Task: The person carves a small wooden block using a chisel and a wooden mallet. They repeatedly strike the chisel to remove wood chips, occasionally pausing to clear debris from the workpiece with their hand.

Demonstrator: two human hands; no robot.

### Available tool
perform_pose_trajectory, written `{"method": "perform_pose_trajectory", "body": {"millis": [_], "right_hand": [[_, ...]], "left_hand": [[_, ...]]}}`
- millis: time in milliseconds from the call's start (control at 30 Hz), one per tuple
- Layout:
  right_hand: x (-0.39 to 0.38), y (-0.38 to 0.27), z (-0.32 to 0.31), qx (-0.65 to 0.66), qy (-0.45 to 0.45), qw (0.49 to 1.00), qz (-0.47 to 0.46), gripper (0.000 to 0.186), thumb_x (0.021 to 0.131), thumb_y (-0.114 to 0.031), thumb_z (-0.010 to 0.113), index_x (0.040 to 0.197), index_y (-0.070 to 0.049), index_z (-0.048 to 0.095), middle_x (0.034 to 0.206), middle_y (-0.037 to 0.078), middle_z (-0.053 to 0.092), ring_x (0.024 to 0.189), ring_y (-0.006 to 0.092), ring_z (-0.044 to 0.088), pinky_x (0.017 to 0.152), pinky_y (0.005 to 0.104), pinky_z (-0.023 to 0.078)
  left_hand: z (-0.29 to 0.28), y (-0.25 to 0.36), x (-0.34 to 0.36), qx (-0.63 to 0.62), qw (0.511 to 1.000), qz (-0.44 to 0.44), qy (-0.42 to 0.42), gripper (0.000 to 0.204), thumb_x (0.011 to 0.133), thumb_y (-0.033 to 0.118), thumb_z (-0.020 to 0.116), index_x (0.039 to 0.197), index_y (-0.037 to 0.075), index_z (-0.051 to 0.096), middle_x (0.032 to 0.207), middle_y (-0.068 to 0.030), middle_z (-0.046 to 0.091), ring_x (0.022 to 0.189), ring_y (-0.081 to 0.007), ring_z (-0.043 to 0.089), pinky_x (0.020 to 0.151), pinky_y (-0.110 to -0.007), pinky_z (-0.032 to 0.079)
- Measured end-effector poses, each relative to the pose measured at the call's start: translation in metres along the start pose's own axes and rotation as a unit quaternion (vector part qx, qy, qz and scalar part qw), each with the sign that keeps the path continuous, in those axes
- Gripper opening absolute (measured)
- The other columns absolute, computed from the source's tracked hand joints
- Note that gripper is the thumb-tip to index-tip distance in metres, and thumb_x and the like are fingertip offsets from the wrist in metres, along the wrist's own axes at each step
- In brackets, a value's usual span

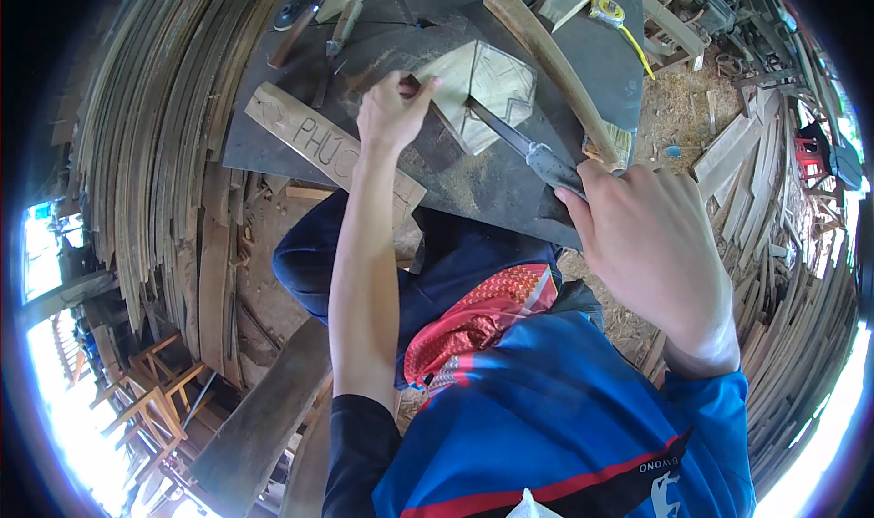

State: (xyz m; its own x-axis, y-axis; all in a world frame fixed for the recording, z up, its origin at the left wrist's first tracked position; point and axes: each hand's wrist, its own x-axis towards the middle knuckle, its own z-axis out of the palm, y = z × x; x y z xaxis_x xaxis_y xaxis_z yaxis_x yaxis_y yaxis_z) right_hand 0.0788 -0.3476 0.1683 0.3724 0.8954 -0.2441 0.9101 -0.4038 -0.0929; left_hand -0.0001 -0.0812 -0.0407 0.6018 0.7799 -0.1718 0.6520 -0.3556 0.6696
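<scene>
Stacks of long planks [173, 108] flank a workshop where a dark counter [264, 154], dusted with sawdust, carries the work at the person's knees. A pale wood block [501, 76] lies on it, pencil lines on its upper face, within easy reach of both hands. The right hand [651, 236] has its grip wrapped around the handle of a narrow-bladed tool [533, 151], the blade slanting across the block, likely for control at the tip. The left hand [391, 122] is at the block's left edge, fingers curled, perhaps to steady it; how firm that grip is cannot be told. A lettered board [296, 126], brush [617, 143] and tape measure [607, 10] sit around the block, seemingly to leave the blade room.
</scene>
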Motion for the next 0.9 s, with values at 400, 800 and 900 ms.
{"method": "perform_pose_trajectory", "body": {"millis": [400, 800, 900], "right_hand": [[0.079, -0.008, -0.085, -0.067, -0.010, 0.997, 0.020, 0.028, 0.092, -0.028, 0.069, 0.085, -0.001, 0.070, 0.076, 0.016, 0.065, 0.075, 0.0316, 0.065, 0.069, 0.0429, 0.050], [0.093, 0.024, -0.064, -0.091, 0.074, 0.985, 0.129, 0.034, 0.095, -0.034, 0.065, 0.100, -0.002, 0.074, 0.092, 0.020, 0.072, 0.090, 0.0368, 0.069, 0.082, 0.0467, 0.053], [0.138, 0.060, -0.009, -0.037, 0.075, 0.989, 0.120, 0.038, 0.100, -0.038, 0.056, 0.097, -0.003, 0.071, 0.091, 0.019, 0.072, 0.090, 0.0385, 0.070, 0.083, 0.0482, 0.055]], "left_hand": [[0.013, 0.006, -0.004, -0.050, 0.999, -0.016, 0.008, 0.056, 0.086, 0.053, 0.071, 0.111, 0.004, 0.070, 0.110, -0.0136, 0.074, 0.109, -0.0313, 0.069, 0.094, -0.041, 0.052], [-0.053, -0.020, 0.008, -0.001, 0.998, 0.013, 0.067, 0.047, 0.095, 0.059, 0.056, 0.107, 0.017, 0.075, 0.107, -0.0102, 0.076, 0.102, -0.0314, 0.071, 0.091, -0.043, 0.055], [-0.071, -0.056, 0.036, 0.018, 0.993, -0.023, 0.112, 0.039, 0.093, 0.051, 0.062, 0.113, 0.019, 0.073, 0.111, -0.0055, 0.075, 0.107, -0.0296, 0.070, 0.091, -0.042, 0.055]]}}
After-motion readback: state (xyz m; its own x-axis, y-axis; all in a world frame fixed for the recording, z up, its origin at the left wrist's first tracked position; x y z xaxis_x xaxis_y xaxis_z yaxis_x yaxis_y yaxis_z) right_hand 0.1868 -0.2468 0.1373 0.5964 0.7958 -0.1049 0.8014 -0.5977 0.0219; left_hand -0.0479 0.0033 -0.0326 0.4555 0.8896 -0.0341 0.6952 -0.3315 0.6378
